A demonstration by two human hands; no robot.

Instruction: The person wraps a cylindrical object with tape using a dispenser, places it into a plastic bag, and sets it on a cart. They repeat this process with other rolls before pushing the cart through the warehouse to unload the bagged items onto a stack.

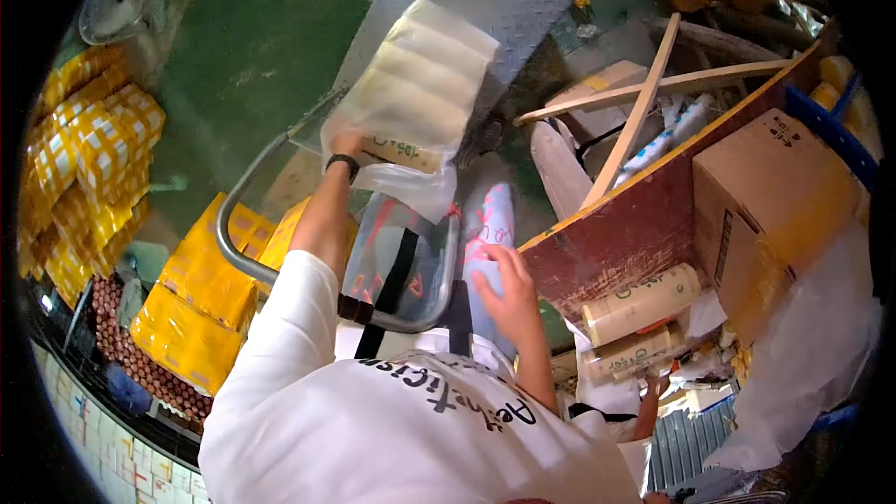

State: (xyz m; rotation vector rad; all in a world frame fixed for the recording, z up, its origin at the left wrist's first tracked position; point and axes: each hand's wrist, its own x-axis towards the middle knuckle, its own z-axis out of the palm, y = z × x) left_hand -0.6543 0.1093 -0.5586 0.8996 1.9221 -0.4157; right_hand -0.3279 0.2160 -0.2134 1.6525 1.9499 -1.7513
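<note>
My left hand (pixel 347 145) is closed at the near left corner of a clear plastic bag (pixel 425 65); the film partly hides its fingertips. The bag holds several pale rolls side by side, and dark printing shows on the nearest one. It is above the grey textured deck (pixel 537 0) of a hand trolley, whose bent metal handle (pixel 233 191) curves around in front of me. My right hand (pixel 509 299) is open beside my leg, its fingers bent apart and holding nothing.
Yellow-taped packages (pixel 201 289) stand left of the handle, with a yellow-and-white stack (pixel 89 168) farther left. To the right, a red-brown board (pixel 616 252) borders wooden slats (pixel 644 107), a cardboard box (pixel 775 196) and printed rolls (pixel 644 303). Another person's arm (pixel 649 406) shows lower right.
</note>
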